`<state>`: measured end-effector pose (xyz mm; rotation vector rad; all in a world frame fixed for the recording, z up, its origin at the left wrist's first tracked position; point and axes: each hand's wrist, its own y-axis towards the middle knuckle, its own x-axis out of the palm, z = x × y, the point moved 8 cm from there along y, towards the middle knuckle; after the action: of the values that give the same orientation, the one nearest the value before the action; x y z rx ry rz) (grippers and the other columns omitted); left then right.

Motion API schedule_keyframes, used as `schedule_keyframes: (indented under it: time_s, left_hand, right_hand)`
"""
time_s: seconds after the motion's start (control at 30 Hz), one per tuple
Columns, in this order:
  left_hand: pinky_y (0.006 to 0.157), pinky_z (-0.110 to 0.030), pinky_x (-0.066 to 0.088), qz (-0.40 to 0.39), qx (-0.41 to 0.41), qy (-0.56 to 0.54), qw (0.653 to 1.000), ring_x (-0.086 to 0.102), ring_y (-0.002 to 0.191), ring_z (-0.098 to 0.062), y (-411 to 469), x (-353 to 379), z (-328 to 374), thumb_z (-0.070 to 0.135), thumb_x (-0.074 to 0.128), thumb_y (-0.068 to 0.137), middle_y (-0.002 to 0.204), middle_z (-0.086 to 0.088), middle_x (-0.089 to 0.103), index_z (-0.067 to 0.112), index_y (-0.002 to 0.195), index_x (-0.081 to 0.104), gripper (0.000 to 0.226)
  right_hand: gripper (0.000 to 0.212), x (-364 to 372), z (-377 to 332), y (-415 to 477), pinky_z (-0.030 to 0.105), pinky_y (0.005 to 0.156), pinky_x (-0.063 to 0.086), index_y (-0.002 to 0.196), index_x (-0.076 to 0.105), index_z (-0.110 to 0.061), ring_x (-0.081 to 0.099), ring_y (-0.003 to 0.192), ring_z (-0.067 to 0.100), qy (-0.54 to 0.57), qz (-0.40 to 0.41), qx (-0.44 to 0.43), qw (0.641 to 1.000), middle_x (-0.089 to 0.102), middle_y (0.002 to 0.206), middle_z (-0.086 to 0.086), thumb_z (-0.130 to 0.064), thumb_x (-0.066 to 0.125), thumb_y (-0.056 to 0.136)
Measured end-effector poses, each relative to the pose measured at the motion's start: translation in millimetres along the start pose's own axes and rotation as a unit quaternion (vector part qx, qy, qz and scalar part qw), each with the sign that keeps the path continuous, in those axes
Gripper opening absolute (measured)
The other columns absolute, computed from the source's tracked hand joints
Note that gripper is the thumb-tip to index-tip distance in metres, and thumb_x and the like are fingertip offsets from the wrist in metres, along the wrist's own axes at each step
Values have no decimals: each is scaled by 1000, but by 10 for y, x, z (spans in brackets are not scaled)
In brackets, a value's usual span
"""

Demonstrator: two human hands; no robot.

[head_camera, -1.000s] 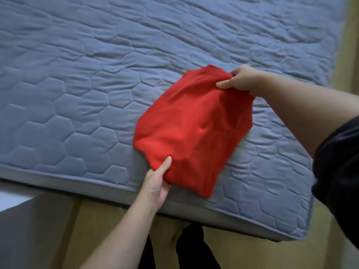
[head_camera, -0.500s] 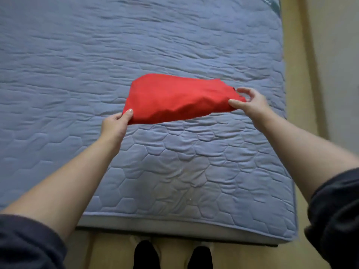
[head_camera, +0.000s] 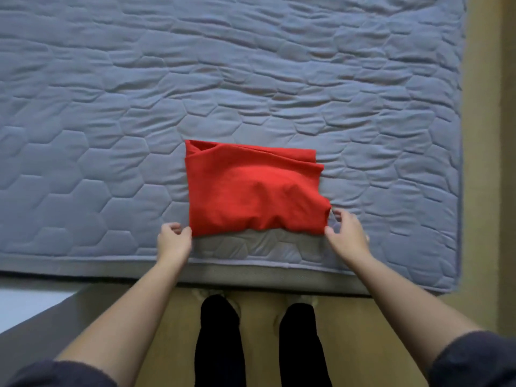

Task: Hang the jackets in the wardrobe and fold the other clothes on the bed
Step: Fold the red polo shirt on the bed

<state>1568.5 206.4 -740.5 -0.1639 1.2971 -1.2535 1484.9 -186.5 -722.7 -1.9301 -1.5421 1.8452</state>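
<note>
The left fingers (head_camera: 175, 227) are curled in at the near-left corner of the folded red cloth garment (head_camera: 251, 191), thumb against its edge. Whether they pinch the fabric or merely touch it, I cannot tell. The right fingers (head_camera: 339, 213) are spread and relaxed around the near-right corner, with a visible gap between thumb and forefinger, so that side looks let go rather than gripped. Both the left hand (head_camera: 174, 243) and the right hand (head_camera: 349, 236) sit low on the grey quilted mattress (head_camera: 111, 135), just inside its near edge. Half a second ago those hands held the red bundle in the air above the bed; now it lies flat on the quilting as a rough rectangle, near the front edge and right of centre. Its far edge shows layered folds and its near-right corner is slightly puckered. In my judgement this piece is folded and set down — at most a smoothing of that corner remains before turning to another garment. No other clothes, jacket or wardrobe show here; below the bed are only the tan floor (head_camera: 259, 331) and the person's black trouser legs (head_camera: 219, 344).
</note>
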Motion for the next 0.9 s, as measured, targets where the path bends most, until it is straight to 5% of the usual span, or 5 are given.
schedule_keyframes:
  time_s: [0.17,0.37,0.63,0.83,0.9]
  left_hand:
    - [101,-40,37,91,235,87,964,47,118,-32,-123,-68,1124,20,58,87,129,-17,47,6,127,47,43]
    - [99,-43,37,90,127,88,984,46,123,-36,427,148,1309,35,57,91,135,-19,46,4,134,41,56]
    - [69,-33,34,165,315,40,934,53,85,-29,558,-57,1459,35,55,92,91,-11,59,9,90,53,26]
    - [68,-30,32,145,271,26,951,52,80,-26,816,68,1369,38,53,93,80,-2,56,13,89,51,25]
    - [66,-30,32,142,301,7,943,51,75,-23,759,46,1376,36,53,93,76,1,55,17,87,48,21]
  right_hand:
    - [55,-238,-774,187,45,111,22,139,42,-14,36,134,25,-89,108,-136,981,40,145,7,-23,54,86]
    - [53,-18,-1068,826,44,104,30,141,38,-13,36,130,30,-135,65,-104,983,41,140,11,-35,50,94]
    - [19,-401,-1327,1210,41,90,33,102,56,-12,55,105,31,-80,188,-157,966,63,106,10,-27,46,95]
    - [22,-313,-1426,1151,39,77,37,93,56,-10,59,82,36,-57,225,-224,947,65,84,14,-31,50,94]
    - [20,-165,-1484,1066,38,66,38,87,56,-9,58,71,35,-2,149,-276,949,63,74,14,-29,56,92]
